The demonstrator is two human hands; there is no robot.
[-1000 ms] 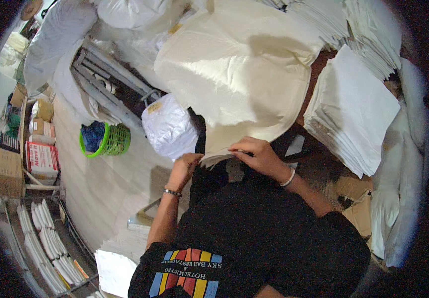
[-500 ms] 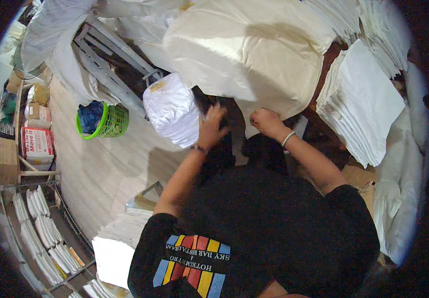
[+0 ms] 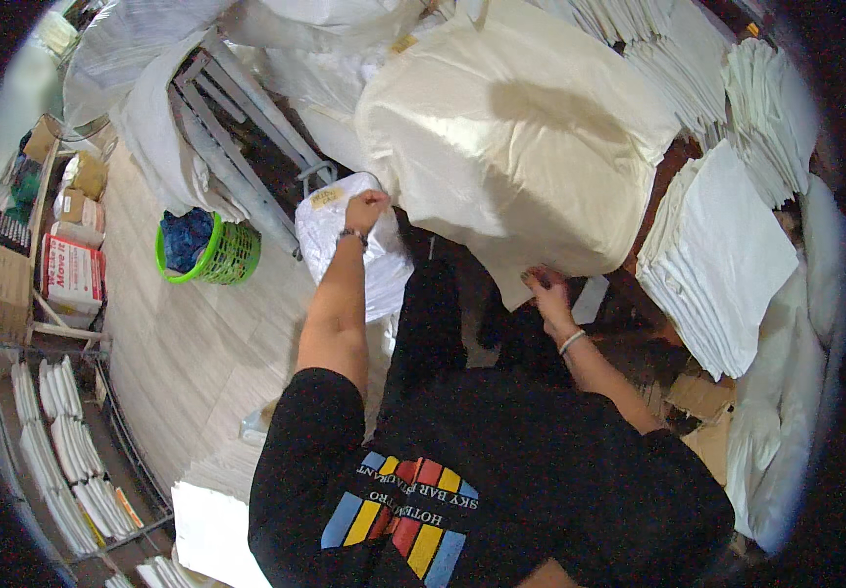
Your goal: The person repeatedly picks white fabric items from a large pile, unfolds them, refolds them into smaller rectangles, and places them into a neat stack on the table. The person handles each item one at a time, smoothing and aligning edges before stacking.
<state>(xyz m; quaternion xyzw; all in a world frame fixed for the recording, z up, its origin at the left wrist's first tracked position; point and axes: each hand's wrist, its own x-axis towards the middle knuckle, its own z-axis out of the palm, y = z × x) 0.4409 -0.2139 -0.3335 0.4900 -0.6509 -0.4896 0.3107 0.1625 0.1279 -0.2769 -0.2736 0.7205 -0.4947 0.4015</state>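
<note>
A large cream cloth lies spread in front of me, its near edge hanging over. At its near left corner my left hand is closed, with the fingertips pinching the edge. Under that hand sits a white, wrinkled bundle with a small tan label. My right hand pinches the near hanging edge of the cloth between thumb and fingers, farther to the right.
A stack of folded white cloths stands to the right. On the left are a green basket with dark blue cloth, a grey metal frame and cardboard boxes. A rack holds white stacks; another white stack is beside me.
My left hand, spread before, has moved up and left and closed at the cloth's corner. The right hand has drawn the cloth edge nearer. The whole view has shifted slightly.
</note>
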